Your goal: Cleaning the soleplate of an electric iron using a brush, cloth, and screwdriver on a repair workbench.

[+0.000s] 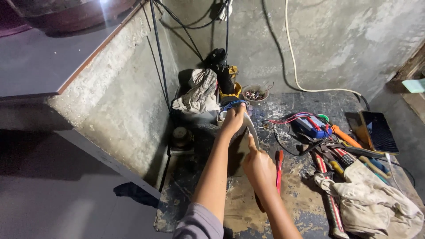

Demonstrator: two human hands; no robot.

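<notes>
The left hand (233, 118) is closed over the top end of a curved grey metal blade (252, 129) that stands on the worn workbench (239, 208), while the right hand (258, 166) is wrapped around the blade's lower part, thumb up along its edge. Just right of that hand lies a red-handled screwdriver (279, 170); farther right are a blue meter (312, 125) with red and black wires, a heap of pliers (332, 157) and a beige rag (376, 201). Behind the left hand sit a crumpled cloth (199, 95) and a small bowl (255, 93) of bits.
</notes>
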